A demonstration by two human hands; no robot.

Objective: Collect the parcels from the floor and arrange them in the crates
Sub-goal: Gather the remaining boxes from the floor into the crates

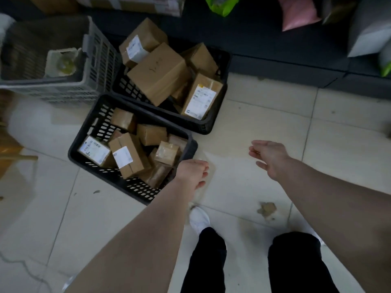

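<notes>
Parcel storeroom, tiled floor (264, 127), black crates (78, 144) of labelled boxes (157, 72) at 11 o'clock, dark shelf (264, 45) with mailer bags (298, 13) at 1 o'clock

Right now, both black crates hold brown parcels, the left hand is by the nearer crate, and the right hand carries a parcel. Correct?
Not quite. In the head view the right hand is empty, fingers loosely open above the floor. The rest holds: brown parcels sit in the nearer crate and farther crate, and the left hand is by the nearer crate.

Both my forearms (131, 240) are bare. Below my fingers (203, 173) I wear black trousers (296, 263) and a white shoe (198, 218) on my left foot.
</notes>
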